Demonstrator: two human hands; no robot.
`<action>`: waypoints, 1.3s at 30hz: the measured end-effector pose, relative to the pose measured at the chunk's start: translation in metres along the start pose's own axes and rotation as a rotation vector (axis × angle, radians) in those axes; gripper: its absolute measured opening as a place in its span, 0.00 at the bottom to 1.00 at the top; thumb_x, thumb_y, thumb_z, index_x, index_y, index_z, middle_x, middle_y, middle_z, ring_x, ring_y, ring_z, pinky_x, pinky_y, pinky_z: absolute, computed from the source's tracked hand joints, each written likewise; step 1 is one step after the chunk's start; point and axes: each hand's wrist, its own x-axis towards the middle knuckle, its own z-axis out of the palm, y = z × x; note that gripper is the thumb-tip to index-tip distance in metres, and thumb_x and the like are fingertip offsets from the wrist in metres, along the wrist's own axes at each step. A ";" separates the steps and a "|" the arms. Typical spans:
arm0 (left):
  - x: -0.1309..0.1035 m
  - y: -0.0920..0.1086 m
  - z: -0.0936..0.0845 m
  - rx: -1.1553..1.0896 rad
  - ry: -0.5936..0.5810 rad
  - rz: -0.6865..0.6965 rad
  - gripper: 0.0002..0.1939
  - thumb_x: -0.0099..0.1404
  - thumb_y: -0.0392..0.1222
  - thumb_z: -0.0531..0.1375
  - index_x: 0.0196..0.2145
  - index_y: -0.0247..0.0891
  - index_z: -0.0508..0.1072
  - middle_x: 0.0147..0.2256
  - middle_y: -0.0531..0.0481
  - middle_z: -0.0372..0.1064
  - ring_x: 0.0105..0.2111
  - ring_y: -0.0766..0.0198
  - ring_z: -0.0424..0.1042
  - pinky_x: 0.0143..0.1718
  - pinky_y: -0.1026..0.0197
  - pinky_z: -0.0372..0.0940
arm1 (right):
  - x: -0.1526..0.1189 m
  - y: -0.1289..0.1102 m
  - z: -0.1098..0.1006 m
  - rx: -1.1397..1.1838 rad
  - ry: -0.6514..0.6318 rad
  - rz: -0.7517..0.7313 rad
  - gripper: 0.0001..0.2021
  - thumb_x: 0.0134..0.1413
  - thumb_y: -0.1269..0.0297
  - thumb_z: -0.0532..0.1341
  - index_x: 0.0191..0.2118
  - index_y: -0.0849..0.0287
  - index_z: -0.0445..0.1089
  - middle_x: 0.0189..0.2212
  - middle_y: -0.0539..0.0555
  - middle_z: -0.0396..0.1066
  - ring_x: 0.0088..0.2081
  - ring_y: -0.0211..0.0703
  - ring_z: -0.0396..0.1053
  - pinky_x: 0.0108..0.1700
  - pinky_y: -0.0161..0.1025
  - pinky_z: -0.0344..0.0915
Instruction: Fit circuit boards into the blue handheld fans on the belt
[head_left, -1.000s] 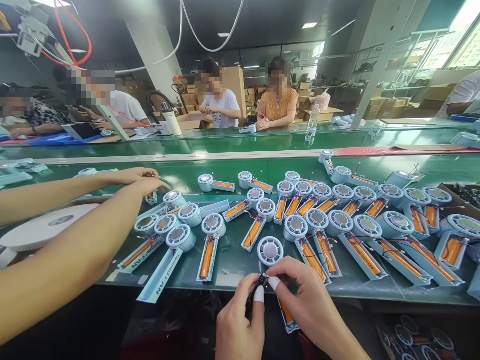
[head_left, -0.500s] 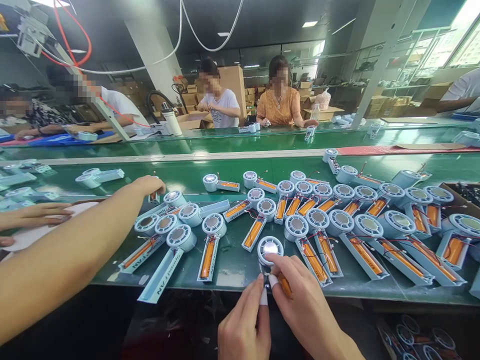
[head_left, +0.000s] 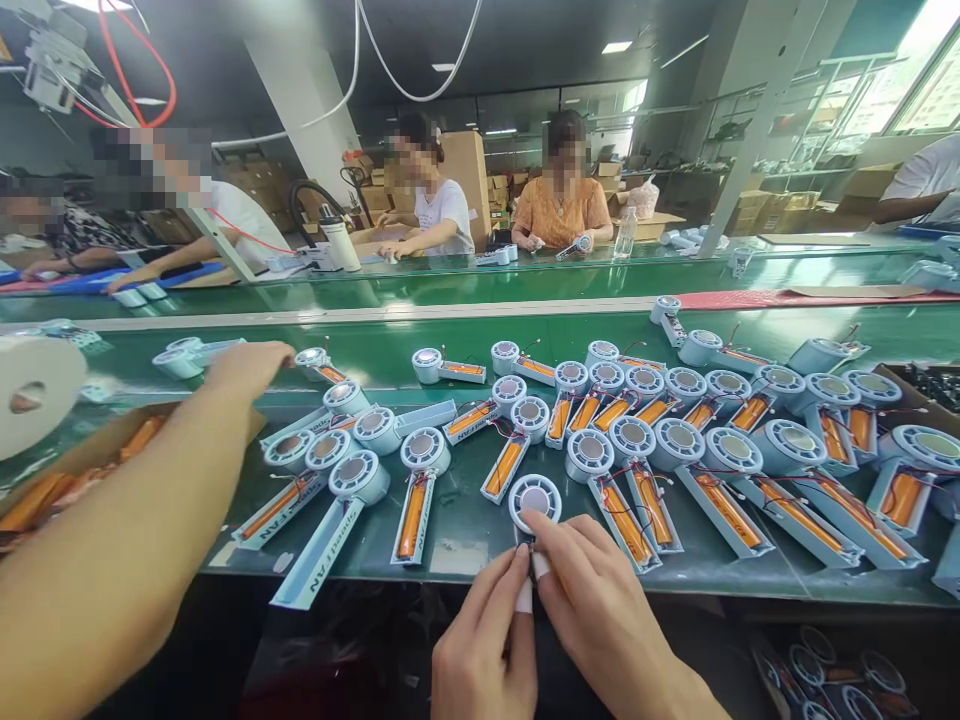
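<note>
A light-blue handheld fan [head_left: 535,496] stands at the near edge of the green bench, its round head facing up with a silver disc in the middle. My left hand [head_left: 480,640] is closed, its thumb and finger pinched at the neck below the head. White covers wrap some fingertips. My right hand [head_left: 604,620] closes around the fan from the other side, with a fingertip resting on the silver disc. My fingers hide most of the handle and any small part between them. Just left lies another fan with an orange battery [head_left: 414,515] in its open handle.
Many open fans [head_left: 739,500] with orange batteries and thin wires spread to the right. A co-worker's arm [head_left: 142,510] reaches in from the left, over a box of orange batteries [head_left: 112,455]. A white roll [head_left: 56,385] stands beside it. People sit across the bench.
The co-worker's hand at left has drawn back leftward from a fan, which now shows. The white sheet and other hand have gone from the box. My hands have barely moved.
</note>
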 end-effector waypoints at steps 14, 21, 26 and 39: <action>-0.001 0.001 0.007 -0.116 0.082 -0.088 0.16 0.69 0.30 0.56 0.50 0.41 0.77 0.47 0.46 0.80 0.46 0.60 0.80 0.50 0.64 0.74 | 0.005 -0.001 0.001 -0.078 0.020 0.076 0.28 0.52 0.83 0.49 0.59 0.61 0.61 0.34 0.55 0.75 0.32 0.46 0.70 0.34 0.41 0.71; -0.002 -0.002 0.004 -0.020 0.075 -0.001 0.16 0.68 0.29 0.56 0.51 0.38 0.75 0.47 0.44 0.80 0.46 0.60 0.81 0.50 0.65 0.73 | 0.011 -0.006 0.000 -0.125 -0.006 0.007 0.24 0.59 0.82 0.48 0.59 0.62 0.60 0.34 0.55 0.75 0.31 0.46 0.69 0.33 0.41 0.69; -0.002 -0.003 0.005 -0.035 0.069 -0.029 0.16 0.69 0.30 0.56 0.51 0.37 0.76 0.47 0.43 0.80 0.45 0.59 0.81 0.48 0.64 0.75 | 0.007 -0.006 0.002 -0.125 -0.028 -0.051 0.20 0.66 0.78 0.48 0.61 0.64 0.59 0.34 0.56 0.75 0.30 0.46 0.68 0.33 0.43 0.68; 0.003 0.008 0.004 -0.508 0.025 -0.564 0.15 0.67 0.50 0.59 0.45 0.45 0.82 0.39 0.47 0.81 0.21 0.66 0.74 0.15 0.69 0.67 | 0.016 0.007 -0.022 -0.079 -0.277 -0.116 0.29 0.57 0.84 0.49 0.63 0.62 0.56 0.39 0.56 0.75 0.37 0.48 0.69 0.39 0.43 0.68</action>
